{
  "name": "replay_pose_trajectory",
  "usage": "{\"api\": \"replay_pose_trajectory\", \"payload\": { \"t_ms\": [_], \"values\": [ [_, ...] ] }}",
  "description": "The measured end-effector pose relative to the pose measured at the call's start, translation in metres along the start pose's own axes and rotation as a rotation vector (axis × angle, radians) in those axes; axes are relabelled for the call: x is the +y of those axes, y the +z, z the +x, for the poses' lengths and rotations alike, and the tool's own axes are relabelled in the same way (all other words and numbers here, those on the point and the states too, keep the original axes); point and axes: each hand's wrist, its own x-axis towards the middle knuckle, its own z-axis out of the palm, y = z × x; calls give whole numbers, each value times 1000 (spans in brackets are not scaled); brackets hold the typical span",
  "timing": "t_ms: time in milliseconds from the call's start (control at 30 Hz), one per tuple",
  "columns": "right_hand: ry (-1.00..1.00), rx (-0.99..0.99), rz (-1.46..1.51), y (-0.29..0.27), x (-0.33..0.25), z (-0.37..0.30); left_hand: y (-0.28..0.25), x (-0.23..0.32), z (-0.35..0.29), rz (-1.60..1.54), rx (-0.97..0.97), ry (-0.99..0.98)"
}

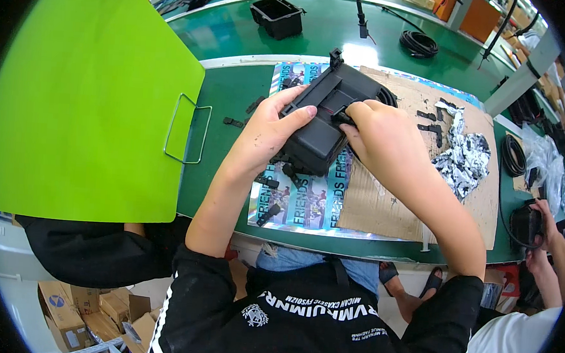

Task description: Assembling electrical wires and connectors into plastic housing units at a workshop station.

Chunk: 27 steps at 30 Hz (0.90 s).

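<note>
A black plastic box (313,145) is held tilted above the work mat, with a black cable coil (387,96) showing at its far right. My left hand (274,125) grips its left side, thumb on top and fingers mostly hidden behind. On the box's right part, my right hand (377,125) is closed with its fingertips pinching a small black plastic part (341,117); the fingers cover most of that part. Several small black plastic clips (268,214) lie below and left of the box, and more black clips (435,133) rest on the cardboard sheet (384,212).
A bright green panel (93,100) with a wire handle (202,133) stands at the left. Crumpled foil (466,163) lies right of the box. Farther back are an open black box (276,17) and a cable coil (418,44). A co-worker's hands (545,225) hold a black item at right.
</note>
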Motion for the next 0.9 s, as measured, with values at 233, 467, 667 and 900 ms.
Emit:
{"api": "replay_pose_trajectory", "payload": {
  "t_ms": [233, 467, 667, 900],
  "values": [
    [-101, 201, 206, 11, 17, -10, 12, 5, -8, 6, 4, 80],
    [-26, 294, 405, 24, 15, -8, 13, -3, -6, 89, 17, 149],
    [142, 169, 587, 24, 12, -6, 14, -7, -7, 233, 79, 244],
    [64, 209, 585, 31, 16, 7, 13, -6, -1, 280, 57, 180]
  ]
}}
